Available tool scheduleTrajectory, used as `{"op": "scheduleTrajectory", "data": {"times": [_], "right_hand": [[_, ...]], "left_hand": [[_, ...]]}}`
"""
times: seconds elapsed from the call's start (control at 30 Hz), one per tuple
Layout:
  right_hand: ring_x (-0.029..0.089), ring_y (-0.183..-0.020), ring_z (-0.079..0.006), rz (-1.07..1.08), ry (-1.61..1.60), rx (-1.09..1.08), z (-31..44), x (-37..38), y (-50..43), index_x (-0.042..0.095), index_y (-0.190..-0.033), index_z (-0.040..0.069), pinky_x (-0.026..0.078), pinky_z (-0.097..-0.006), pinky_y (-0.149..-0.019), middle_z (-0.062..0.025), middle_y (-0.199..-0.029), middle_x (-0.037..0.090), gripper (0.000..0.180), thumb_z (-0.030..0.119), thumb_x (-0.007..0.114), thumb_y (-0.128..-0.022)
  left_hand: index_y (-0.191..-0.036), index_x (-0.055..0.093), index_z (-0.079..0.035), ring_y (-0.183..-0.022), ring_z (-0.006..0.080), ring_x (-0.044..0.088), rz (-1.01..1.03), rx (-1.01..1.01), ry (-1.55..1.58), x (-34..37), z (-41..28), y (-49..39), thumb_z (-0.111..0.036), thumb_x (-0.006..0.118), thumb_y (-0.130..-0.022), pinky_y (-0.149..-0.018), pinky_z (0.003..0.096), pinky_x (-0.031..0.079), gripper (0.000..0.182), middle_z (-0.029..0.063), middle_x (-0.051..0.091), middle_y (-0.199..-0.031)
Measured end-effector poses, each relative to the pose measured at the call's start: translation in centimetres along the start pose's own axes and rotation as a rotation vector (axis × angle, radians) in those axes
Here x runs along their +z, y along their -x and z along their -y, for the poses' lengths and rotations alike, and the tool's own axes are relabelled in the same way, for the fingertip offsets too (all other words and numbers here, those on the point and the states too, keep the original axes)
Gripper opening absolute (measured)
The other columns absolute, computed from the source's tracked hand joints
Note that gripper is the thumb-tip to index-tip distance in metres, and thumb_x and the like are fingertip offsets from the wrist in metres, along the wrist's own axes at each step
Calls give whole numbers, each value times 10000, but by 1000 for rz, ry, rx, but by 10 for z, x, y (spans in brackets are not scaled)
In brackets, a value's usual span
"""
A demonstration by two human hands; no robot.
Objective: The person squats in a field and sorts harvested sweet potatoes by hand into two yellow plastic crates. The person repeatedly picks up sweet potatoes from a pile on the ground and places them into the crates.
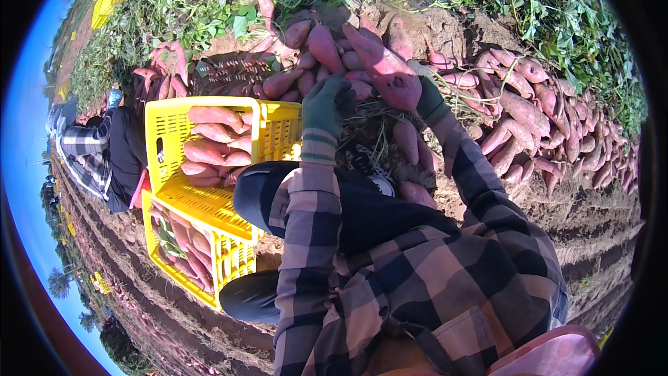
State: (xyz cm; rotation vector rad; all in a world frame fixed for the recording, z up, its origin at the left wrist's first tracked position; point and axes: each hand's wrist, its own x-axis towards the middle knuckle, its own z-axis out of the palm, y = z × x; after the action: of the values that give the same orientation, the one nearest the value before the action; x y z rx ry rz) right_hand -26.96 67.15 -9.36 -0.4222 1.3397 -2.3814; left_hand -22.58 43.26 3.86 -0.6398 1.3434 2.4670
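Observation:
A large sweet potato (389, 75) with a dark damaged spot is held up over the pile, gripped by my right hand (430, 96) in a green work glove, whose fingers are partly behind it. My left hand (329, 102), gloved too, is raised over the near edge of the sweet potato pile (326, 49) with its fingers bent; whether it holds anything cannot be told. Left of it stands a yellow plastic crate (282, 128) with several sweet potatoes inside. A second yellow crate (235, 258), holding sweet potatoes and some green leaves, adjoins it on the near side.
More sweet potatoes (527, 109) lie heaped along the right. Green vines (563, 15) cover the ground beyond. At the far left a co-worker (99, 146) in a checked shirt sits near the row. Stacked yellow crates (112, 0) stand at the upper left. My shoe (383, 183) rests beside the pile.

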Motion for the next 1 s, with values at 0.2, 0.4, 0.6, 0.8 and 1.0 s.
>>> {"op": "scheduleTrajectory", "data": {"times": [0.2,0.4,0.6,0.8,1.0], "right_hand": [[667,-1078,-229,-248,-355,105,23,60,-2,608,-1321,20,559,-407,-877,-102,-1248,670,422,310,586,-1015],[715,-989,-297,-770,1264,313,23,-137,1,722,-1197,170,554,-431,-852,-77,-1124,748,407,443,687,-896],[686,-1100,-343,-288,1810,791,3,-118,0,721,-1194,116,543,-475,-885,-170,-1199,710,526,475,720,-810],[696,-990,-359,-777,1807,546,-14,-263,75,724,-1122,73,539,-477,-821,-197,-1091,720,446,408,721,-828],[696,-831,-247,-758,1111,117,67,-135,89,722,-964,94,532,-346,-699,-80,-904,708,140,220,698,-908]], "left_hand": [[-1103,631,-51,-753,183,671,-161,97,-69,-17,-6,12,-223,651,-983,-618,313,550,211,58,674,-923],[-1236,619,-56,-926,230,691,-58,71,-151,2,-3,15,-252,649,-979,-736,358,577,325,116,694,-1065],[-1135,654,-22,-775,171,689,-157,126,-192,-20,-6,31,-238,679,-971,-629,289,569,272,82,698,-973],[-1127,654,-14,-772,167,686,-21,105,-146,20,3,10,-231,680,-964,-618,285,560,273,77,697,-960],[-1118,662,-38,-792,203,710,-56,96,-219,-18,8,9,-207,680,-967,-627,331,581,228,86,714,-946]]}}
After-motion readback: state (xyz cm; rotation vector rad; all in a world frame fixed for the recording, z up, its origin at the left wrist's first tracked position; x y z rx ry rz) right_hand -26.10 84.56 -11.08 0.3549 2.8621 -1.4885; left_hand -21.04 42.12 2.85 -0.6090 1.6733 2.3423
